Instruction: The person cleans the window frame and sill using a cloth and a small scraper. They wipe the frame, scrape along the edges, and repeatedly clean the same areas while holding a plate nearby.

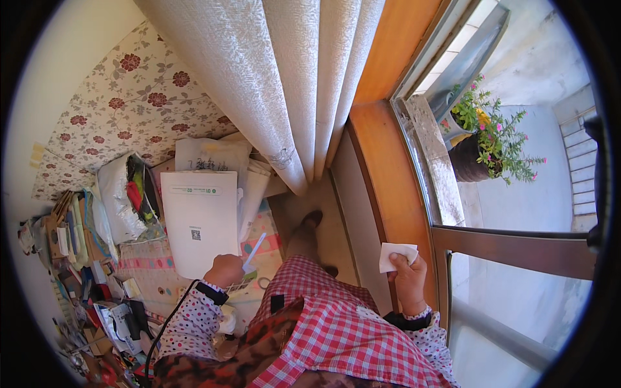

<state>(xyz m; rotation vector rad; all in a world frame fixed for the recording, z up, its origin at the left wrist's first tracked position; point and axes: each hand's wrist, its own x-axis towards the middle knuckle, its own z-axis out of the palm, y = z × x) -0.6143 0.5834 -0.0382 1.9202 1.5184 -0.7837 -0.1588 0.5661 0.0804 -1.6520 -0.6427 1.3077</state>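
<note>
My left hand [224, 270] is closed around a thin, pale blue-white stick [255, 250] that slants up past the fingers. What kind of tool it is cannot be made out. It is over the near edge of a white paper bag or large sheet [201, 213] printed with a green strip and a code. In my right hand [411, 283], between thumb and fingers, is a folded white tissue or cloth [395, 256]. That hand is beside the orange wooden window sill [388, 179]. Both wrists wear black bands over polka-dot sleeves.
A cream curtain [291, 77] hangs ahead. To the left, a table with a patterned cover [140, 264] bears a silver foil bag [116, 203], stacked papers and books [77, 233] and clutter. Outside the window frame [514, 250] stands a potted flowering plant [499, 140].
</note>
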